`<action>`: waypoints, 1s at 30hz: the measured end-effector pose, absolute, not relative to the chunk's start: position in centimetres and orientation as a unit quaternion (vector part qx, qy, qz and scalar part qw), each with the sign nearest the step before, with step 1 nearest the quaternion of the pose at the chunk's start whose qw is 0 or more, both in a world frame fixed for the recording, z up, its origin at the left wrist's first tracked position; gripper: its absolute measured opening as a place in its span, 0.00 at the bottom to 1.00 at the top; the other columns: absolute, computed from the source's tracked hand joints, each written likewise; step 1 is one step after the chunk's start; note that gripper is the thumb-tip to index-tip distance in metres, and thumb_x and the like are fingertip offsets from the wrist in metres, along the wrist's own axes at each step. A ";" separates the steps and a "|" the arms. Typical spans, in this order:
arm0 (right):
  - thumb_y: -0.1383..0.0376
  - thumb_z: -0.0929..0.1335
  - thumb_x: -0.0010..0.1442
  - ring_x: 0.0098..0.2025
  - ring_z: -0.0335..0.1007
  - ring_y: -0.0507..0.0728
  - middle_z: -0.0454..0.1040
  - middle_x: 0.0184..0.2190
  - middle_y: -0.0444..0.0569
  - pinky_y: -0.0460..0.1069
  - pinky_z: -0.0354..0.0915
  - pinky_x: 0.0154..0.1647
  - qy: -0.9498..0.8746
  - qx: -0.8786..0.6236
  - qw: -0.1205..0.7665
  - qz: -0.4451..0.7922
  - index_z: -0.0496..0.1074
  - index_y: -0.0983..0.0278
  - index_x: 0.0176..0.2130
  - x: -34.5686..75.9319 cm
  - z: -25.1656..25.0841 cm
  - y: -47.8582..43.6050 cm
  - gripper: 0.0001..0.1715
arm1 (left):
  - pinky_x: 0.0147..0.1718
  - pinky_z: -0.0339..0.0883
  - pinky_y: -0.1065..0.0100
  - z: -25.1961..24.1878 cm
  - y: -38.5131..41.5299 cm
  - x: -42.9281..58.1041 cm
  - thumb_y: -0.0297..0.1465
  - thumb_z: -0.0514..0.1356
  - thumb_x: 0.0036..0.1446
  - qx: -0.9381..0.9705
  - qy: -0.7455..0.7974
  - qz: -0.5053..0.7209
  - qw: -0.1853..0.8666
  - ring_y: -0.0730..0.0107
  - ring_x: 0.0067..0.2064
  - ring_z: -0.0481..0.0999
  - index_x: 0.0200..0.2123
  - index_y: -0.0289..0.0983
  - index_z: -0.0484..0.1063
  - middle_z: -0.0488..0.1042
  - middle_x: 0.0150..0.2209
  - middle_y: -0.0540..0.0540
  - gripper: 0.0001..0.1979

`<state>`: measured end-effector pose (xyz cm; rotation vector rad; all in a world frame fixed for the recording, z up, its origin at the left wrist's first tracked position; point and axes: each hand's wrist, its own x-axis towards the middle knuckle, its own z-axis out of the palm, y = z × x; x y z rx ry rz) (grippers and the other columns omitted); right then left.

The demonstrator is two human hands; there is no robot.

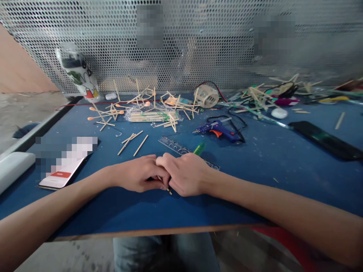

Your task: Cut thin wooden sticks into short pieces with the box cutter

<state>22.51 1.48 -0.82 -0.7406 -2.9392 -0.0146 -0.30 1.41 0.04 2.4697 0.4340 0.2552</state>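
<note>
Blue table (pixel 283 170) (perforated metal screen (pixel 198 45) behind)

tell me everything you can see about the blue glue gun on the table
The blue plastic glue gun lies on its side on the blue table top, behind the right hand and clear of it. It has an orange trigger and a pale metal nozzle pointing left. A black cord loops from its rear end. No hand touches it.
</note>
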 end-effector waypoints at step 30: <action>0.60 0.56 0.70 0.22 0.59 0.53 0.74 0.38 0.52 0.53 0.39 0.23 -0.971 -0.210 0.076 -0.087 0.64 0.65 0.48 22.6 -1.5 1.8 0.16 | 0.50 0.64 0.63 0.3 1.3 -0.2 0.27 0.60 0.72 0.937 0.179 0.075 0.290 0.63 0.48 0.77 0.41 0.38 0.75 0.81 0.42 0.45 0.04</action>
